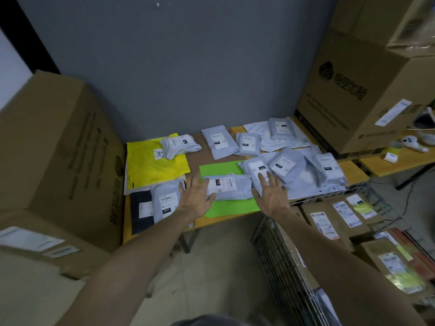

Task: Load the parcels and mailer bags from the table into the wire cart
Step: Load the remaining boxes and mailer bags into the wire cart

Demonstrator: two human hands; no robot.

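So the bench (200, 147) is a brownish wooden top shoved against a grey wall (188, 67), with a huge cardboard box on the left (58, 149) and another stacked on the right (353, 90). The floor (211, 267) is bare concrete-looking stuff. The wire cart (282, 255) sits at the bench's near right corner and has some labelled brown parcels (329, 220) in it.

Mailers are all over the bench, mostly grey, plus a yellow one (153, 163) on the left and a green one (223, 168) in the middle. The grey mailer (229, 185) in question lies on top of the green one, near the front edge. Its long axis runs left to right, label facing up.

Both hands are flat and spread, palms down, one at each end of that mailer. The left hand (196, 198) is at its left end with the thumb over the edge; the right hand (270, 194) is at its right end. I can't tell how hard they're pressing.

Writing: the labels have a little black tag that looks like "OTO", and the rest is too blurry. The right box has a dark printed logo with characters I can't read.
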